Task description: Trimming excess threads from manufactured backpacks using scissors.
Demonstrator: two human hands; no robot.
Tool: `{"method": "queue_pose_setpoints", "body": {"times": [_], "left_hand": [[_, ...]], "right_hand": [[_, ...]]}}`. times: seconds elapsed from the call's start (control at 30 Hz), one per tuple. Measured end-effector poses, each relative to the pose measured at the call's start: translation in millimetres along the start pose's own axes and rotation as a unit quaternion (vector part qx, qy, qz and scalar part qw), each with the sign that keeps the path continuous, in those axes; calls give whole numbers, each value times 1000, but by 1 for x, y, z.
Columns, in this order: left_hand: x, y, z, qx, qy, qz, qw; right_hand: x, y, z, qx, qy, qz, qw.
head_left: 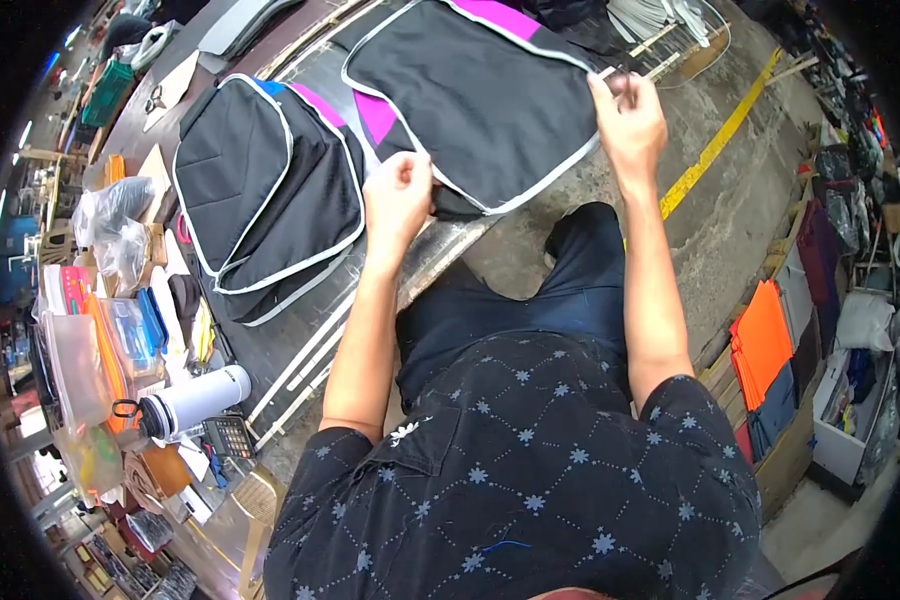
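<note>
A black fabric panel (pixel 485 100) with pale piping round its edge is held out over the table's near edge. Magenta cloth (pixel 374 118) shows beside and beneath it. My left hand (pixel 398 195) is closed on the panel's near left edge, fingers curled at the piping. At the far right edge my right hand (pixel 632 135) is closed too, thumb and fingers pinching the border. Something small and dark shows among its fingers; I cannot make out what. Left of the panel lies a stack of similar black piped pieces (pixel 235 170), with blue and magenta bits showing.
On the dark table (pixel 300 345) stand a white bottle (pixel 205 400), a calculator (pixel 230 437) and plastic bags (pixel 115 215). Scissors (pixel 154 98) lie farther back. White strips (pixel 660 22) lie at the far end. Orange cloth (pixel 762 335) and a white bin (pixel 850 390) are at right.
</note>
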State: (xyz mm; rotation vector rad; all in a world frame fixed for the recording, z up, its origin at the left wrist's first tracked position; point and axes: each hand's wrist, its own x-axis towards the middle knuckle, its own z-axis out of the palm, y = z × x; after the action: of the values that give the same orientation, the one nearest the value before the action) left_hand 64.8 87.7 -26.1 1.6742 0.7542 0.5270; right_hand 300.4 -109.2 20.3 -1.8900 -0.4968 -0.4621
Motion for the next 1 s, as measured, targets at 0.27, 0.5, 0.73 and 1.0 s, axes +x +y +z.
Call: {"method": "queue_pose_setpoints", "body": {"times": [0.27, 0.5, 0.73, 1.0], "left_hand": [[-53, -58, 15, -275, 16, -51, 960], [-67, -11, 16, 85, 148, 152, 973], [-71, -11, 4, 342, 27, 459, 819], [-84, -7, 30, 246, 8, 379, 892]], "right_hand": [[-152, 0, -41, 93, -362, 241, 895], [-180, 3, -19, 189, -339, 297, 872], [-178, -19, -18, 302, -292, 291, 859], [-184, -10, -17, 375, -289, 386, 792]]}}
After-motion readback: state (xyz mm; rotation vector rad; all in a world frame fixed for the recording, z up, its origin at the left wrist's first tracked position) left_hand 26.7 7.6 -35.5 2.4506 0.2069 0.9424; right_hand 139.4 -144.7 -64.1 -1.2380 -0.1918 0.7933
